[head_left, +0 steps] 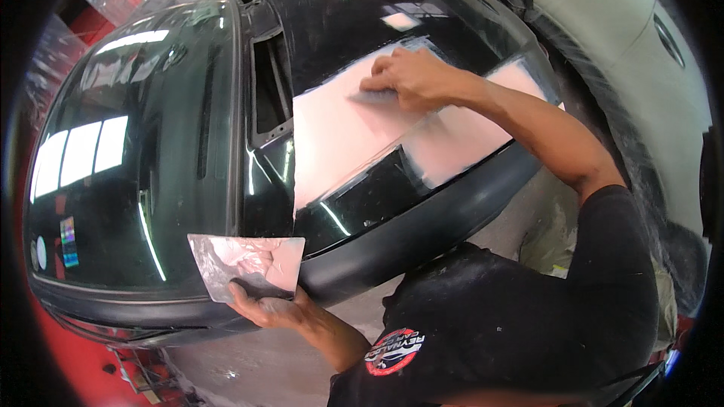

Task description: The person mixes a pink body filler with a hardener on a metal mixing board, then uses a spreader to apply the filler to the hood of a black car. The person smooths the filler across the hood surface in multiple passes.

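Near the car's lower edge, my left hand (265, 310) supports a flat mixing board (283, 260) from below, its thumb over the near edge. Glossy pinkish filler paste (256, 262) is smeared on the board. Farther right, my right hand (416, 79) is bent down with its fingers closed on a thin grey spreader (375, 96), mostly hidden by the fingers. The spreader meets a broad pale pink filler patch (332, 139) on the glossy black car panel (362, 200). A second pink filler area (460, 143) lies beneath my right forearm.
A large dark car window (151, 158) spans the left, with light reflections. Between window and panel is a narrow opening (271, 83). A black trim strip (422, 230) runs along the panel's near edge. A pale car (641, 53) stands at the right. Red flooring (60, 362) shows at lower left.
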The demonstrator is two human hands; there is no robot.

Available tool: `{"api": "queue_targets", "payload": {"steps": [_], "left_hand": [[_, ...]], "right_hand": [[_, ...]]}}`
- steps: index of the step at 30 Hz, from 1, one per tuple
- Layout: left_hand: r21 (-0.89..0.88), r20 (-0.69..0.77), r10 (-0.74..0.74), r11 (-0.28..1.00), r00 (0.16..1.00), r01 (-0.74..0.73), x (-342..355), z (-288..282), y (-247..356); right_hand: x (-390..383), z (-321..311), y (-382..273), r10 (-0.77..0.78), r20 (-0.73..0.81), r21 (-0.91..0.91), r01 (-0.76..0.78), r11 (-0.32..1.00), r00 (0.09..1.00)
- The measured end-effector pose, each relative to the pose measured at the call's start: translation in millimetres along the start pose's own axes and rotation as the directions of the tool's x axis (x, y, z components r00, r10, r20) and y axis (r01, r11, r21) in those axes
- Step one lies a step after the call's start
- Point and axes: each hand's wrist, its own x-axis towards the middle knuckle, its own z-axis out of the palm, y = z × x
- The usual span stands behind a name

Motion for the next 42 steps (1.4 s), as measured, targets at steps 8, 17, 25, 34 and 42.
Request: {"api": "queue_targets", "payload": {"steps": [8, 17, 25, 34, 42], "left_hand": [[0.017, -0.003, 0.042, 0.999, 0.999, -0.042, 5.6, -8.9, -6.5], [-0.017, 0.054, -0.018, 1.0, 0.998, 0.019, 4.4, -1.4, -0.6], [0.009, 0.277, -0.186, 0.982, 0.943, 0.191, -11.6, 17.8, 14.0], [0.08, 0.383, -0.265, 0.964, 0.885, 0.254, -54.2, 22.0, -6.9], [0.123, 0.494, -0.351, 0.934, 0.796, 0.335, -62.7, 12.1, -19.3]], "right_hand": [[-101.9, 26.3, -12.0, -0.172, -0.125, -0.027, 0.17, 0.985, 0.977], [-172.1, -29.5, 17.5, -0.005, -0.434, -0.078, -0.032, 0.996, 0.901], [-233.6, 4.2, 30.0, 0.84, -0.356, 0.934, 0.174, 0.311, 0.409], [-252.2, 0.9, 16.2, 0.76, -0.648, 0.73, 0.318, 0.605, 0.04], [-293.6, 19.9, 10.2, 0.756, -0.64, 0.729, 0.202, 0.654, -0.137]]}}
